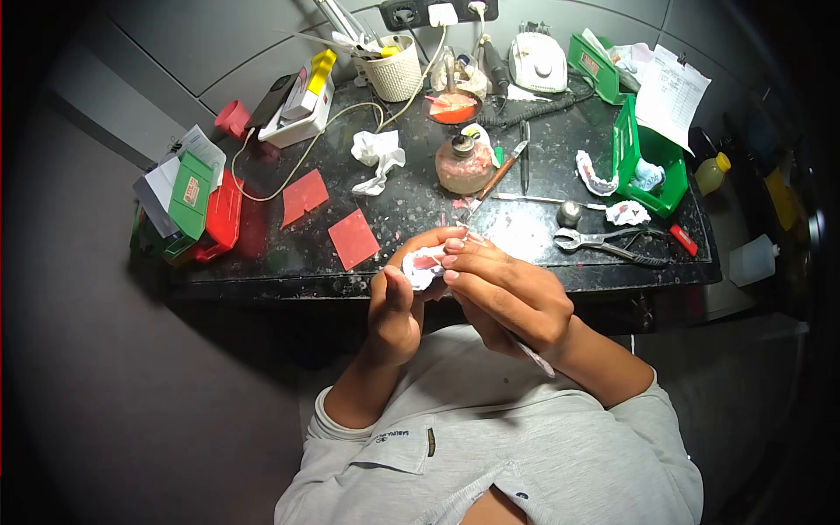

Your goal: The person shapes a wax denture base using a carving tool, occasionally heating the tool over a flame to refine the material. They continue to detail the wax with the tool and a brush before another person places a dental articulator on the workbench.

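My left hand [395, 317] is closed around a small white plaster dental cast [423, 273] with pink wax on it, just in front of the bench edge. My right hand [518, 296] is bent over the same cast, its fingertips touching or very close to its right side. A slim tool [540, 360] runs through the right hand. One pale end pokes out below the palm, and a thin tip shows near the fingers; its exact kind is hidden. Past the hands, a wax knife with a brown handle [500, 179] leans by a glass spirit burner [464, 166].
Two red wax sheets [353, 240] and crumpled tissue [378, 161] lie left on the black bench [411, 214]. Pliers [604, 241], a metal instrument [542, 199] and another dental cast [597, 175] are right, beside a green bin [669, 188]. A red bin [223, 219] stands far left.
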### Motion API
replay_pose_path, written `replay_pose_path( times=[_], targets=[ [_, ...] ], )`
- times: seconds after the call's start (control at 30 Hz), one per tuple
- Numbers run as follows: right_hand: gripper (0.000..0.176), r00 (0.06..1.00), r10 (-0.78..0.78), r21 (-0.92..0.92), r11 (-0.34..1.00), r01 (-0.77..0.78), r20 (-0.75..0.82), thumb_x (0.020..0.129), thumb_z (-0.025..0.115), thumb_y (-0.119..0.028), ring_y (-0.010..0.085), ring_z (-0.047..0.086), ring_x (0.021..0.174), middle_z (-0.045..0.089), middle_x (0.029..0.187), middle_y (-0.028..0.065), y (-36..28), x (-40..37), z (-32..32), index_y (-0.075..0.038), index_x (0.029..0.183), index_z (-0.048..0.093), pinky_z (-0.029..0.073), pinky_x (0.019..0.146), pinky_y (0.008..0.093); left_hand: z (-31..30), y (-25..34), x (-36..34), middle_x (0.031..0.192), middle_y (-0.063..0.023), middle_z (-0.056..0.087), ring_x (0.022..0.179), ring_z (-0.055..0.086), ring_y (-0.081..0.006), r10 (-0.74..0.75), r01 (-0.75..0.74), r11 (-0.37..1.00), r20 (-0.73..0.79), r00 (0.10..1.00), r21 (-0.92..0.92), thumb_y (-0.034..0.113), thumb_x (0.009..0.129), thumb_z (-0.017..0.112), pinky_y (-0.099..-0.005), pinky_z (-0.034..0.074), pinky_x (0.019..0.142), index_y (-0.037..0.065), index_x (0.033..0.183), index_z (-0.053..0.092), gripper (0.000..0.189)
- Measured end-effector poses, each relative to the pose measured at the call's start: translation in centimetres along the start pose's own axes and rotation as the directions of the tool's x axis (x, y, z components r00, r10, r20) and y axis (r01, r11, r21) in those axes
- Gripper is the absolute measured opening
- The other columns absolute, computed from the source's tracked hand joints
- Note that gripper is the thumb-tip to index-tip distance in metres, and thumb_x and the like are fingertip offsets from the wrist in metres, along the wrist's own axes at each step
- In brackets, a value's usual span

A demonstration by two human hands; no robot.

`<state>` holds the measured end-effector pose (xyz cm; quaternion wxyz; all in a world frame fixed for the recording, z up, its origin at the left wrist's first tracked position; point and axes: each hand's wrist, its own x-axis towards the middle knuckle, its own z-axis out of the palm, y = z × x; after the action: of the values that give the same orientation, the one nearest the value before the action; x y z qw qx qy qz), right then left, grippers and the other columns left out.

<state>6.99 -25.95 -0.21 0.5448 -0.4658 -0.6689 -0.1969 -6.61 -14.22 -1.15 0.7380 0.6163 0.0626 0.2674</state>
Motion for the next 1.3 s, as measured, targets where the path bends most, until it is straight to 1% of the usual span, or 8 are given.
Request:
replay_pose_path(
  times=[0.33,0.5,0.7,0.8,0.93,1.0,1.23,1.3],
  targets=[
    [0.028,1.0,-0.008,-0.014,1.0,0.009,0.03,0.078,0.076,0.007,0.0366,0.075,0.096,0.07,0.105,0.0218,0.5,-0.4,-0.1,0.01,0.104,0.068,0.064,0.084,0.043,-0.9,-1.1,-0.2,0.127,-0.0116,0.065,0.101,0.061,-0.0104,-0.001,0.002,0.999,0.005,1.0,-0.051,0.072,0.103,0.03,-0.0228,0.046,0.083,-0.007,0.141,0.051,0.091],
    [0.027,0.999,-0.015,-0.01,1.0,0.016,0.035,0.078,0.076,0.008,0.0365,0.075,0.096,0.07,0.106,0.0224,0.6,-0.5,-0.1,0.011,0.104,0.068,0.065,0.084,0.042,0.2,-0.6,-0.1,0.125,-0.0103,0.066,0.091,0.059,-0.0077,-0.035,0.025,0.995,-0.094,0.995,-0.1,0.068,0.105,0.025,-0.0215,0.042,0.073,-0.006,0.139,0.054,0.086],
    [0.029,0.998,-0.014,-0.004,1.0,0.014,0.06,0.078,0.075,0.008,0.0374,0.074,0.097,0.07,0.107,0.0236,0.7,-0.7,-0.2,0.012,0.106,0.067,0.064,0.084,0.0425,-0.8,-1.4,0.0,0.122,-0.0105,0.067,0.09,0.06,-0.0079,-0.004,-0.002,0.991,-0.042,0.999,-0.131,0.065,0.107,0.022,-0.0218,0.042,0.07,-0.007,0.137,0.055,0.085],
    [0.03,0.998,-0.011,-0.003,1.0,0.011,0.068,0.078,0.075,0.008,0.038,0.074,0.098,0.07,0.108,0.0242,0.7,-0.7,-0.2,0.012,0.106,0.067,0.064,0.085,0.0431,-0.3,-1.2,0.0,0.119,-0.0098,0.068,0.085,0.057,-0.007,-0.018,0.008,0.992,-0.082,0.996,-0.122,0.065,0.108,0.021,-0.0219,0.04,0.068,-0.007,0.137,0.055,0.084],
    [0.031,0.997,-0.006,-0.003,1.0,0.007,0.073,0.077,0.075,0.008,0.0386,0.074,0.099,0.069,0.108,0.0249,0.7,-0.8,-0.3,0.012,0.107,0.066,0.064,0.086,0.0439,-1.2,-1.5,0.1,0.121,-0.0127,0.068,0.101,0.066,-0.0156,-0.032,0.03,0.998,-0.032,0.999,-0.046,0.075,0.102,0.026,-0.0266,0.05,0.08,-0.007,0.135,0.055,0.093],
    [0.031,0.998,-0.01,-0.002,1.0,0.01,0.066,0.077,0.075,0.009,0.0386,0.074,0.099,0.069,0.108,0.0251,0.7,-0.8,-0.2,0.012,0.107,0.066,0.064,0.087,0.0441,-0.9,-1.6,0.1,0.113,-0.0074,0.067,0.081,0.053,-0.0062,0.033,-0.035,0.996,-0.026,0.999,-0.087,0.065,0.108,0.023,-0.0217,0.038,0.067,-0.007,0.136,0.056,0.084],
    [0.03,0.998,0.018,-0.022,1.0,-0.016,0.067,0.077,0.074,0.01,0.0384,0.074,0.099,0.069,0.107,0.0253,0.5,-1.0,-0.2,0.011,0.106,0.066,0.064,0.084,0.0437,-1.2,-1.7,0.1,0.112,-0.0063,0.067,0.077,0.049,-0.0054,0.035,-0.036,0.997,-0.014,0.999,-0.072,0.066,0.107,0.025,-0.0221,0.036,0.065,-0.007,0.136,0.056,0.085],
    [0.03,0.998,0.034,-0.033,0.999,-0.032,0.052,0.078,0.074,0.011,0.0376,0.074,0.098,0.069,0.108,0.0247,0.5,-0.9,-0.2,0.01,0.106,0.066,0.064,0.083,0.0424,-1.3,-1.6,0.1,0.112,-0.0061,0.067,0.076,0.048,-0.0051,0.06,-0.061,0.997,0.018,0.998,0.048,0.069,0.105,0.026,-0.022,0.035,0.064,-0.006,0.136,0.056,0.087]
  ],
)
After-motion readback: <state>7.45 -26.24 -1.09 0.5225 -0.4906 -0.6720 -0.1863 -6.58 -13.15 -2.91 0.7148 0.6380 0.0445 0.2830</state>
